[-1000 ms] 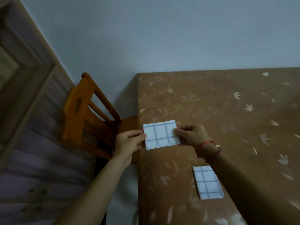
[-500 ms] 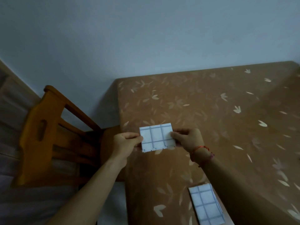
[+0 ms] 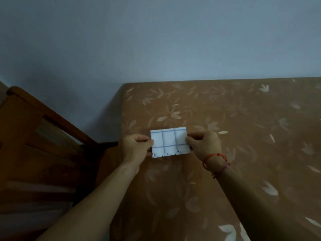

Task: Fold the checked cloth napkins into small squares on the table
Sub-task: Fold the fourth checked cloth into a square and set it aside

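Observation:
A white checked napkin (image 3: 169, 142), folded to a small rectangle with blue-grey lines, is held over the left part of the table (image 3: 234, 119). My left hand (image 3: 133, 147) pinches its left edge and my right hand (image 3: 205, 143) pinches its right edge. Whether the napkin touches the table I cannot tell. A red string bracelet circles my right wrist. The pale shape at the bottom edge near my right forearm may be a second folded napkin (image 3: 243, 234); it is mostly cut off.
A wooden chair (image 3: 43, 145) stands against the table's left side, its back toward the wall. A plain pale wall (image 3: 156, 40) rises right behind the table. The brown leaf-patterned tablecloth stretches to the right.
The view has tilted up and swung right, so the second folded napkin has slid almost out at the bottom. Both hands keep their hold on the napkin's side edges.

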{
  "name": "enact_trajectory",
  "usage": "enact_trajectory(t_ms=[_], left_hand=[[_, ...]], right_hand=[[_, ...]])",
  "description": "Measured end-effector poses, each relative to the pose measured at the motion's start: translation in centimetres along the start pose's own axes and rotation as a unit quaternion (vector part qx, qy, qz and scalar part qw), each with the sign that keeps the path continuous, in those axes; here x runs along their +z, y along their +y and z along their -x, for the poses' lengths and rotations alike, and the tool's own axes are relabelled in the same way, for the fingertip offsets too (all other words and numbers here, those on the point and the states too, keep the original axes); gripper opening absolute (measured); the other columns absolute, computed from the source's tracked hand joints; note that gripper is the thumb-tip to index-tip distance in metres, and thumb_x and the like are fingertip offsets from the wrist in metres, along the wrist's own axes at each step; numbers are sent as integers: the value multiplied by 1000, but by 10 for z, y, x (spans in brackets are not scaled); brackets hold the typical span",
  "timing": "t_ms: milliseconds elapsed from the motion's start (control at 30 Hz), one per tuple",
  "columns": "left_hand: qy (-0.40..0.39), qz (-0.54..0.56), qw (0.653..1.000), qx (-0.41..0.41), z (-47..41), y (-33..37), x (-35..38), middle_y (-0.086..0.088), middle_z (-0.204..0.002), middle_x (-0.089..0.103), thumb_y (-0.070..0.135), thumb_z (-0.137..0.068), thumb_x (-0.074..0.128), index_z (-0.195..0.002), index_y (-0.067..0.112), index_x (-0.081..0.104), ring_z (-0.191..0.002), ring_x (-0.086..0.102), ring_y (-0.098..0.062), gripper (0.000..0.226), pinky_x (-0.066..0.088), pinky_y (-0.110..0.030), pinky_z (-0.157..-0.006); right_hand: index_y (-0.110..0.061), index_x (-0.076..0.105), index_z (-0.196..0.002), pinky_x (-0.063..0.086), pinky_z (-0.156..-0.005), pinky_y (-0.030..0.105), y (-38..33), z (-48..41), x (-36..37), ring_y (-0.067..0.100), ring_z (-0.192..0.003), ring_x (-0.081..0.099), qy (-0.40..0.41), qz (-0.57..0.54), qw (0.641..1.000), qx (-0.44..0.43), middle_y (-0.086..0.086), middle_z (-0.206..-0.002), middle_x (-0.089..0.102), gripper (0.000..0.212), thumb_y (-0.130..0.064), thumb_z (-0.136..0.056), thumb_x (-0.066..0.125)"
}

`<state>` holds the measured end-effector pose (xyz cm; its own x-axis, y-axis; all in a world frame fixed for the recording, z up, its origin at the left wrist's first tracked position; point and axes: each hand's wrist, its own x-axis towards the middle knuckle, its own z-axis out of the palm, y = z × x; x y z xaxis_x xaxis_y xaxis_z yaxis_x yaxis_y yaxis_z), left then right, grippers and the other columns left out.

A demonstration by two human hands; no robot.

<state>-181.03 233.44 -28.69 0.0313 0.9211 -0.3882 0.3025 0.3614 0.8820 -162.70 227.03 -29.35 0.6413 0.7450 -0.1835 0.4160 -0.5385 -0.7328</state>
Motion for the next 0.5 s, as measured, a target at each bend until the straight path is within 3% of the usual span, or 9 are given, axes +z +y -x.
enact_trajectory(t_ms=[233, 433, 500], left_hand=[[20, -46, 998, 26, -54, -2, 21, -5, -83, 69, 7, -78, 76, -77, 13, 67, -71, 69, -20, 11, 59, -32, -58], [22, -99, 994, 47, -70, 2, 28, -8, -77, 71, 8, -77, 77, -71, 15, 67, -65, 69, -20, 14, 56, -28, -51], [26, -119, 991, 61, -72, 3, 30, -6, -74, 71, 9, -75, 77, -69, 18, 67, -65, 69, -20, 15, 58, -32, -56]], right_hand=[[-18, 76, -100, 50, -66, 24, 2, -45, 19, 12, -73, 63, 1, 28, 1000, -10, 1, -88, 74, 20, -26, -83, 68], [-17, 76, -97, 53, -74, 28, -3, -56, 18, 19, -83, 66, 1, 45, 999, -30, 5, -90, 74, 17, -20, -84, 67], [-15, 75, -101, 52, -74, 26, -4, -59, 19, 19, -86, 67, 6, 42, 999, -32, 5, -93, 74, 19, -19, -84, 66]])
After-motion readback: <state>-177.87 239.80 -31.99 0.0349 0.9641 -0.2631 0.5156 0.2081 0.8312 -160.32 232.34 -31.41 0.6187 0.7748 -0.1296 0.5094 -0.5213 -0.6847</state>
